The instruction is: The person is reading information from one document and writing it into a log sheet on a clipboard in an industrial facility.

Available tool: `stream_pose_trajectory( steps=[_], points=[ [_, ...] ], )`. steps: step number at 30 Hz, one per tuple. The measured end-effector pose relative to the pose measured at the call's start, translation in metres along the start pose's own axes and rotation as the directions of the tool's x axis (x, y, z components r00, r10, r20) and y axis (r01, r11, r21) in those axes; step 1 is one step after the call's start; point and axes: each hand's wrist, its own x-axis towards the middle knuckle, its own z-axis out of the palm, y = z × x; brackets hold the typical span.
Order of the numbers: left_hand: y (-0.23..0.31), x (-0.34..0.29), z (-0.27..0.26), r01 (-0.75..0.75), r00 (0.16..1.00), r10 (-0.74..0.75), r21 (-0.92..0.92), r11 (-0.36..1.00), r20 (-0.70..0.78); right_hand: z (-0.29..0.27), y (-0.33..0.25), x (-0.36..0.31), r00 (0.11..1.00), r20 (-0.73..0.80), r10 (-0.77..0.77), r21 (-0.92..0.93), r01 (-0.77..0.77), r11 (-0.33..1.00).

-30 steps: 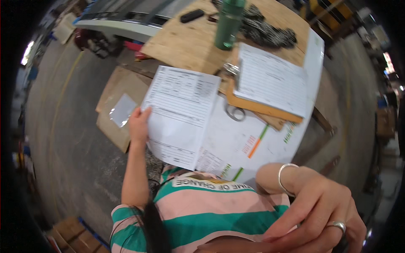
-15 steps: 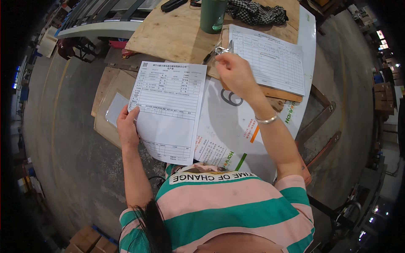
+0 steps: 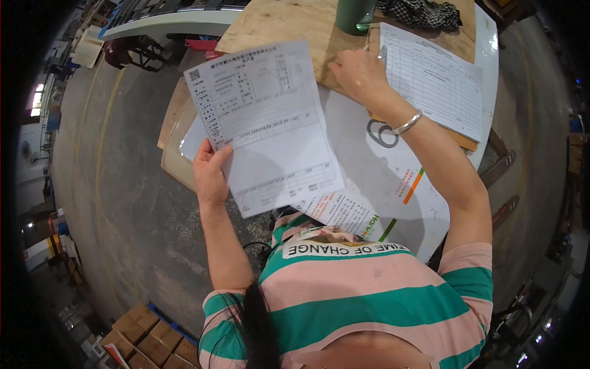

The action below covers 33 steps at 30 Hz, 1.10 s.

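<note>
Left of centre, the left hand (image 3: 212, 173) pinched a blurrily printed sheet (image 3: 276, 138) by its left edge. At upper centre, the right hand (image 3: 361, 77), its grip impossible to tell, hid part of a clipboard's (image 3: 465, 142) left side; the frame cut off a green bottle (image 3: 353, 17).

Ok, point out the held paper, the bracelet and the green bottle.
Held paper (image 3: 270, 134): head view, middle of its printed face.
Bracelet (image 3: 410, 124): head view, middle of the band.
Green bottle (image 3: 354, 16): head view, lower side.
</note>
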Motion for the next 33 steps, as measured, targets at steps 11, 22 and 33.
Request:
stream_pose_trajectory(
  steps=[11,22,33],
  points=[
    [-0.007,0.009,0.006,0.024,1.0,-0.025,-0.144,0.989,-0.005,0.027,0.0,-0.006,0.99,-0.1,0.104,0.109,-0.093,0.99],
    [-0.02,0.009,-0.017,0.074,0.995,-0.083,-0.153,0.986,-0.055,0.035,0.008,-0.023,0.988,-0.149,0.03,0.29,0.015,0.957],
    [-0.055,0.039,-0.105,0.142,0.99,-0.077,-0.743,0.654,0.121,0.06,-0.044,-0.025,0.887,-0.271,-0.375,0.141,0.422,0.896]
  ],
)
